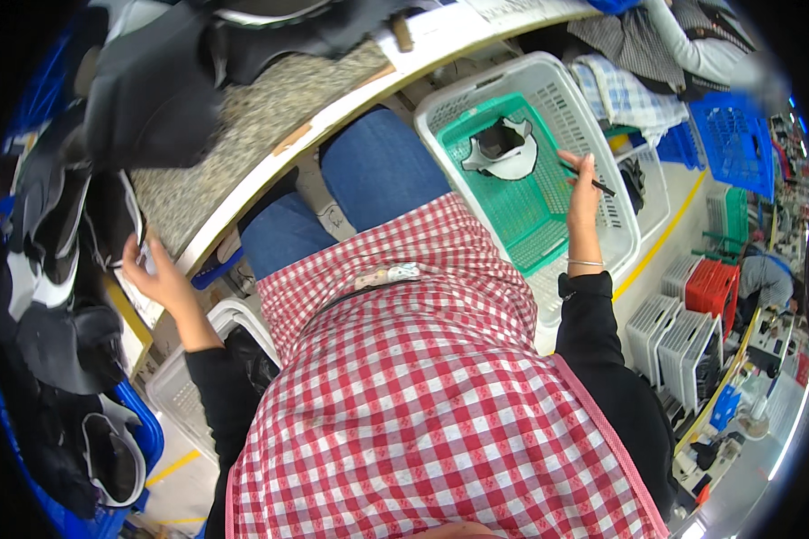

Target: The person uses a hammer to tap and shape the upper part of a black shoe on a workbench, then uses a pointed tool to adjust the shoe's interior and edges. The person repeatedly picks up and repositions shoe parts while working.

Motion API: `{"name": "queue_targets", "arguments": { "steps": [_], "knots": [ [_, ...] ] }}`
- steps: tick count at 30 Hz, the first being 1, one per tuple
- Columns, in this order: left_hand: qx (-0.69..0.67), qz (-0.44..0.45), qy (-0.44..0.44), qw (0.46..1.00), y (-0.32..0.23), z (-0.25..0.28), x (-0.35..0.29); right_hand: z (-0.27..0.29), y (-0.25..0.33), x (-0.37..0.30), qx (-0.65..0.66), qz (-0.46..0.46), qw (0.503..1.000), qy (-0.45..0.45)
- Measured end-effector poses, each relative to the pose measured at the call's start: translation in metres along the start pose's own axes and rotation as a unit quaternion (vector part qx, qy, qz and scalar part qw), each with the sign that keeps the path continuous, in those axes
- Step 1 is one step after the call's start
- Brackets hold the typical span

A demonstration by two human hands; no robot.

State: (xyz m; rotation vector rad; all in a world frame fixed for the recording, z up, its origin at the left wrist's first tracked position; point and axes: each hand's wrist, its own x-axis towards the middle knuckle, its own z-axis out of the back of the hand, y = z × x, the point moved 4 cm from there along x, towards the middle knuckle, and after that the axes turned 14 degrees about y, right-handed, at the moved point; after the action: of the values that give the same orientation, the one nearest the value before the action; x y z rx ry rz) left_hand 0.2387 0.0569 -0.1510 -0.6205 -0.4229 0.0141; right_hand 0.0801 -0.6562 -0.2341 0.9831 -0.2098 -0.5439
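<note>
Black upper with a pale edge [111, 208], at the left of my remote view, just beyond the left fingertips, long axis running roughly away from the wearer. Left hand [164, 280], nearer: thumb apart, fingers curled; pinch on the edge, I cannot tell. Right hand [584, 205], well apart: fingers closed around a slim dark tool [606, 189].

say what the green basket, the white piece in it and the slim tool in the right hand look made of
Green basket: likely moulded plastic, smooth, judging by its even colour and slotted lattice. White piece: perhaps fabric or synthetic leather, dull-looking, with thin curving edges. Slim tool in the right hand: dark, possibly plastic or metal; too small to tell.
</note>
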Motion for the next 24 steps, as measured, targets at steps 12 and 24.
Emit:
{"name": "queue_targets", "arguments": {
  "steps": [12, 24],
  "knots": [
    [0.084, -0.316, 0.392, 0.86, -0.258, -0.173, 0.05, -0.089, -0.342, -0.071, 0.103, -0.416, 0.902, 0.047],
    [0.115, -0.292, 0.391, 0.865, -0.297, -0.242, 0.082, -0.118, -0.427, 0.007, -0.097, -0.445, 0.889, 0.043]
  ]
}}
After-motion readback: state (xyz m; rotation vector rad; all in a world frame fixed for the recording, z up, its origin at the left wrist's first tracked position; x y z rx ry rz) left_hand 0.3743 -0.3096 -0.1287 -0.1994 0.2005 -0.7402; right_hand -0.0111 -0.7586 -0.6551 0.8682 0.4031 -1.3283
